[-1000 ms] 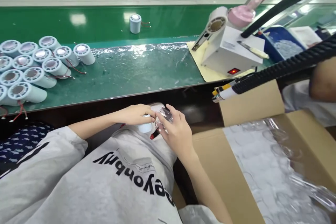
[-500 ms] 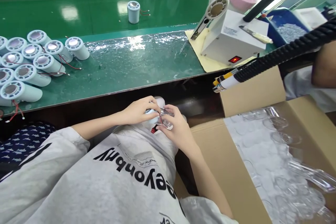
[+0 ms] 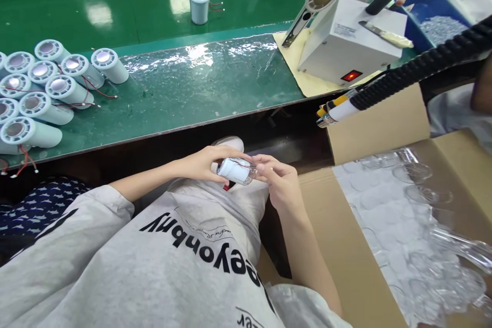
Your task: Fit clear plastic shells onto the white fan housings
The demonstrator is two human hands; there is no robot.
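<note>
Over my lap, my left hand (image 3: 209,163) is closed round a light-blue cylinder (image 3: 234,170) with thin red and dark wires along its side. The cylinder lies tilted, inside a clear plastic housing (image 3: 253,171) as far as I can see. My right hand (image 3: 280,177) pinches the right end of that housing; whether its fingertips also hold the wire ends is hidden. Several similar light-blue cylinders (image 3: 36,105) with spoked end rings and red wires stand close together at the bench's left. A single light-blue cylinder (image 3: 199,6) stands farther back on the green surface.
The green bench (image 3: 184,84) runs in front of me. On it are a white box-shaped device (image 3: 346,43) with a lit red switch and a blue bin (image 3: 434,15). A black corrugated hose (image 3: 418,69) crosses above an open carton (image 3: 326,246) holding clear plastic parts (image 3: 438,277).
My hands have shifted slightly right, and the cylinder and clear housing have come together and show more openly between them. My right hand has moved to the housing's right end.
</note>
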